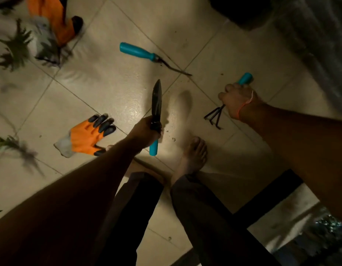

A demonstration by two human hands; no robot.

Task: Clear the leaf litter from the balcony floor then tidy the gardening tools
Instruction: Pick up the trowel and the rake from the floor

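Note:
My left hand (145,132) grips a narrow black trowel (156,101) by its teal handle, blade pointing away from me above the tiled floor. My right hand (237,101) holds a small black hand rake (214,117) with a teal handle, its prongs pointing down and to the left. A third teal-handled tool (145,53) with a thin dark forked blade lies on the tiles ahead. Small dark crumbs of soil or litter dot the floor near it and near my foot.
An orange glove (87,136) with black fingertips lies left of my left hand. Another orange glove (55,22) lies top left beside green plant fronds (16,47). My bare foot (193,156) stands between my arms. A black bar (266,198) crosses lower right.

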